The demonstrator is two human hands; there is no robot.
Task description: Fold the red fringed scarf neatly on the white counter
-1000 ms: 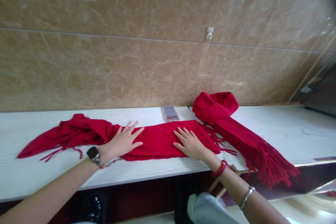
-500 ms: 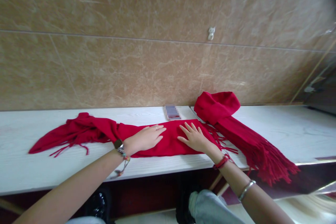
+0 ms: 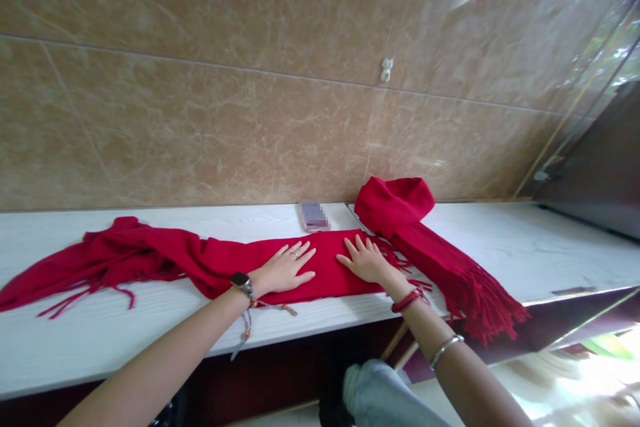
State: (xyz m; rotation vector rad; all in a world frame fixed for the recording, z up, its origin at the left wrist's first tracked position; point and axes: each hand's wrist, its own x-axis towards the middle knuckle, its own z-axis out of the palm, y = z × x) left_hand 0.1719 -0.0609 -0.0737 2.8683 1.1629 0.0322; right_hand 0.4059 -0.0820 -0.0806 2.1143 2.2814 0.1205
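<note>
A red fringed scarf (image 3: 327,267) lies lengthwise on the white tabletop. Its right part is smoothed flat, while the left stretch is bunched and twisted. My left hand (image 3: 285,267) rests palm down on the flat part, fingers spread. To its right, my right hand (image 3: 366,259) also presses down on the cloth near the fringed end, fingers apart. A second red scarf (image 3: 425,243) lies at the right, folded over at the back, its fringe hanging over the table's front edge.
Behind the cloth lies a phone (image 3: 314,215), its screen blurred out. A brown tiled wall (image 3: 225,127) rises along the back of the white table (image 3: 480,233), with a small white cat figure (image 3: 387,69) on it. A dark box-like object (image 3: 595,160) stands far right.
The view has swung to the right, so everything appears shifted left. My left hand has slid a little nearer to the right hand, and its fingers are spread wider.
</note>
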